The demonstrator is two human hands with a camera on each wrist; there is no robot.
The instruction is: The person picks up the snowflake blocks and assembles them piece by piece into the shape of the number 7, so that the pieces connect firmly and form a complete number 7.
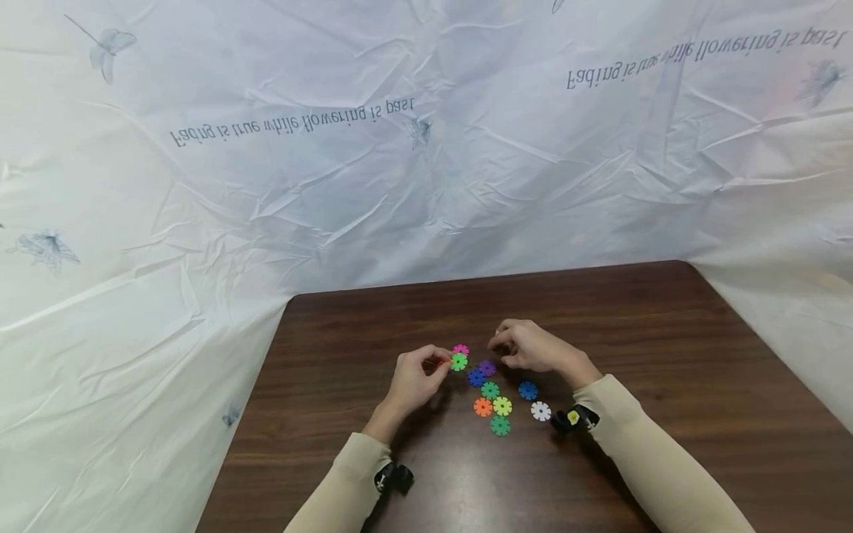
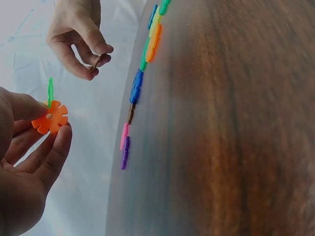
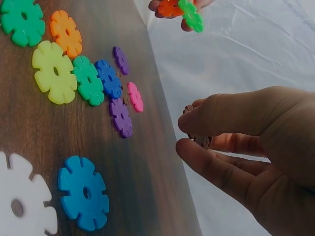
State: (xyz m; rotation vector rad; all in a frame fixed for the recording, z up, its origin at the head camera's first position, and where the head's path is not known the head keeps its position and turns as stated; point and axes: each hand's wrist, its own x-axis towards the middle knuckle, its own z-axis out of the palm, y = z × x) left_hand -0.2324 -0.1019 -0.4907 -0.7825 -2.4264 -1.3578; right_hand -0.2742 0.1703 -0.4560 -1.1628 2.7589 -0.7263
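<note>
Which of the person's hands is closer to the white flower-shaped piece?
The right. The right hand is just beyond the white piece; the left hand is farther away, off to the left.

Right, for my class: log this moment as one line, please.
left hand: holds orange disc and green disc | right hand: pinches brown disc | table: white disc beside blue disc

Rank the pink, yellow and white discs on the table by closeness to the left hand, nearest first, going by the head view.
From the left hand:
1. Pink disc: just ahead and to the right.
2. Yellow disc: farther right, nearer the person than the pink one.
3. White disc: right of the yellow.
</note>
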